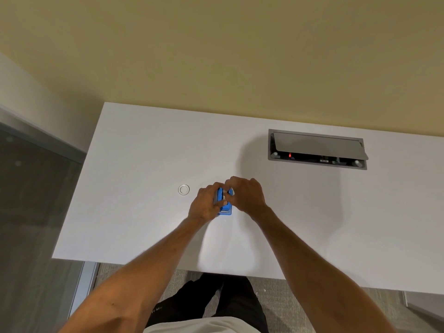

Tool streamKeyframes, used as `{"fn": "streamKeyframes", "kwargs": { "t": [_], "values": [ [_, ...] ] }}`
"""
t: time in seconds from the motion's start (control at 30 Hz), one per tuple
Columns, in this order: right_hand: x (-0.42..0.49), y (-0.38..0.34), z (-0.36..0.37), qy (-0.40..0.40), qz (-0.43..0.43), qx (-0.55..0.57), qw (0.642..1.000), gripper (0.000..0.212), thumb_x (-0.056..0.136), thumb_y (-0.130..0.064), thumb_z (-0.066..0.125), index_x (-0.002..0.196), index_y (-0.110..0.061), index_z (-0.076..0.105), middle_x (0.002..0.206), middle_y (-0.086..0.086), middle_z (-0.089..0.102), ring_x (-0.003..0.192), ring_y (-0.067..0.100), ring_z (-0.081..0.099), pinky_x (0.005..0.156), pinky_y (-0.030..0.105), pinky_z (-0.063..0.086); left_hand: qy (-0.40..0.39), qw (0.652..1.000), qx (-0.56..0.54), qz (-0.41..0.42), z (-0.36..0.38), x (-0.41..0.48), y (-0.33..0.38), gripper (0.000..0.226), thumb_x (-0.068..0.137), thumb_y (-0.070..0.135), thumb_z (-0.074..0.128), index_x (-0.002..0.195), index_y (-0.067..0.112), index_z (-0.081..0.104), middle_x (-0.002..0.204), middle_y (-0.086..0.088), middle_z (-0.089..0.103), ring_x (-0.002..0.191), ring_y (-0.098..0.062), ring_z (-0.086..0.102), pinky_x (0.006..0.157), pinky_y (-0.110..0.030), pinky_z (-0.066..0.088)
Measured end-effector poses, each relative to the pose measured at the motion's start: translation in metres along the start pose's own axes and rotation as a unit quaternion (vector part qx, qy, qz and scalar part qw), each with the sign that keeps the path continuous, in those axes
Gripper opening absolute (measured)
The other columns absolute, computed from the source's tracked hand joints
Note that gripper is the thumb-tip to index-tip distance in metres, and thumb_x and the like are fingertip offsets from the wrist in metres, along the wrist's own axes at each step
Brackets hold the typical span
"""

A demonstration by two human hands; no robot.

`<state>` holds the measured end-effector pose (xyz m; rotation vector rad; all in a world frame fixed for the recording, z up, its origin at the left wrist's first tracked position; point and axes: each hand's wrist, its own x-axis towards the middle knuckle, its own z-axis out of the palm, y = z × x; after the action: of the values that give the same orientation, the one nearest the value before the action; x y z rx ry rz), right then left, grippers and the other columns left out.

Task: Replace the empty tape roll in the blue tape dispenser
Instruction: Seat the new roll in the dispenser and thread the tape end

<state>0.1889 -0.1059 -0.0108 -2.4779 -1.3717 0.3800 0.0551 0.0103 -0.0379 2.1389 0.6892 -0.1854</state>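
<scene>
White desk runs against a yellowish wall, with grey floor showing at the left and along the near edge. Going left to right: a clear tape roll lies flat on the desk, alone, just left of the hands and not touching them. Next, the left hand curls around the left side of the blue dispenser, fingers wrapped over its far end and thumb laid across its top, gripping it. The dispenser stands on the desk near the middle, its near end sticking out from under both hands. The right hand comes in from the right, its fingers bent down onto the dispenser's far top part, where something small and pale shows between the fingertips; whether it pinches that piece or only presses on the dispenser, I cannot tell. Far right, a grey cable box is sunk in the desk, its lid tilted open, a small red light inside.
</scene>
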Motion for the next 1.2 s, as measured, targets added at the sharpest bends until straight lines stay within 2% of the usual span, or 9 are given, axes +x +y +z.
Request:
{"fn": "streamKeyframes", "kwargs": {
  "t": [0.1, 0.23, 0.43, 0.57, 0.7, 0.87, 0.97, 1.1, 1.2],
  "values": [
    [-0.004, -0.002, 0.0, 0.007, 0.004, -0.004, 1.0, 0.025, 0.093, -0.042, 0.069, 0.079, -0.021, 0.068, 0.067, -0.003, 0.065, 0.053, 0.018, 0.057, 0.055, 0.035, 0.052, 0.007, 1.0, -0.006, -0.003, -0.001, 0.0, 0.005, 0.042, 0.098, 0.04, 0.072, 0.134, 0.022, 0.062, 0.118, -0.003, 0.074, 0.1, -0.018, 0.065, 0.089, -0.033, 0.055],
    [0.0, -0.003, 0.001, 0.006, 0.01, -0.001, 1.0, 0.019, 0.09, -0.038, 0.07, 0.078, -0.023, 0.068, 0.067, -0.006, 0.064, 0.054, 0.015, 0.055, 0.055, 0.036, 0.054, 0.015, 1.0, -0.007, -0.006, -0.002, -0.002, 0.007, 0.039, 0.102, 0.043, 0.068, 0.133, 0.019, 0.064, 0.117, 0.0, 0.072, 0.1, -0.016, 0.065, 0.082, -0.027, 0.047],
    [0.001, 0.001, 0.007, 0.009, 0.026, 0.005, 1.0, 0.024, 0.097, -0.042, 0.06, 0.087, -0.023, 0.072, 0.08, -0.004, 0.073, 0.065, 0.019, 0.066, 0.064, 0.036, 0.056, 0.01, 1.0, -0.004, -0.011, -0.003, -0.003, 0.008, 0.041, 0.098, 0.042, 0.072, 0.131, 0.021, 0.06, 0.117, -0.005, 0.072, 0.102, -0.025, 0.069, 0.089, -0.039, 0.06],
    [-0.002, 0.004, 0.008, 0.009, 0.034, 0.017, 0.999, 0.026, 0.096, -0.046, 0.061, 0.093, -0.023, 0.074, 0.085, -0.004, 0.074, 0.068, 0.018, 0.067, 0.068, 0.038, 0.058, 0.007, 1.0, -0.017, -0.015, -0.001, -0.002, 0.007, 0.045, 0.095, 0.033, 0.077, 0.135, 0.021, 0.059, 0.12, -0.005, 0.071, 0.105, -0.025, 0.067, 0.085, -0.031, 0.05],
    [-0.008, 0.006, 0.01, 0.01, 0.037, 0.022, 0.999, 0.03, 0.095, -0.051, 0.063, 0.099, -0.023, 0.075, 0.091, -0.004, 0.076, 0.072, 0.018, 0.069, 0.07, 0.035, 0.058, 0.009, 0.999, -0.036, -0.012, -0.003, -0.004, 0.006, 0.046, 0.099, 0.047, 0.071, 0.136, 0.022, 0.061, 0.118, -0.001, 0.073, 0.103, -0.02, 0.068, 0.087, -0.028, 0.05],
    [-0.007, 0.008, 0.011, 0.005, 0.026, 0.016, 1.0, 0.036, 0.093, -0.054, 0.067, 0.097, -0.019, 0.075, 0.087, 0.0, 0.076, 0.066, 0.018, 0.067, 0.064, 0.029, 0.052, 0.011, 0.999, -0.031, 0.01, -0.006, -0.006, 0.004, 0.054, 0.092, 0.057, 0.061, 0.136, 0.024, 0.062, 0.117, -0.001, 0.075, 0.102, -0.021, 0.07, 0.09, -0.036, 0.058],
    [-0.004, 0.007, 0.008, -0.006, 0.025, -0.001, 1.0, 0.036, 0.093, -0.053, 0.067, 0.101, -0.019, 0.076, 0.093, -0.001, 0.077, 0.07, 0.019, 0.069, 0.068, 0.032, 0.055, 0.02, 0.999, -0.032, 0.012, -0.004, -0.006, 0.006, 0.059, 0.09, 0.067, 0.055, 0.136, 0.03, 0.061, 0.118, 0.001, 0.074, 0.102, -0.019, 0.068, 0.088, -0.036, 0.058],
    [-0.002, 0.004, 0.002, -0.026, 0.031, -0.035, 0.999, 0.031, 0.094, -0.049, 0.064, 0.102, -0.022, 0.077, 0.097, -0.004, 0.077, 0.077, 0.02, 0.071, 0.072, 0.033, 0.052, 0.027, 0.999, -0.027, 0.017, -0.002, -0.008, 0.005, 0.041, 0.093, 0.05, 0.064, 0.131, 0.035, 0.061, 0.112, 0.004, 0.074, 0.098, -0.019, 0.068, 0.083, -0.04, 0.061],
    [0.0, 0.003, 0.0, -0.022, 0.023, -0.059, 0.998, 0.03, 0.097, -0.048, 0.059, 0.095, -0.024, 0.077, 0.091, -0.004, 0.077, 0.073, 0.018, 0.07, 0.07, 0.033, 0.054, 0.037, 0.999, -0.022, 0.025, -0.002, -0.009, 0.006, 0.041, 0.091, 0.046, 0.063, 0.129, 0.03, 0.062, 0.109, 0.001, 0.074, 0.094, -0.02, 0.068, 0.08, -0.041, 0.061]
  ]
}}
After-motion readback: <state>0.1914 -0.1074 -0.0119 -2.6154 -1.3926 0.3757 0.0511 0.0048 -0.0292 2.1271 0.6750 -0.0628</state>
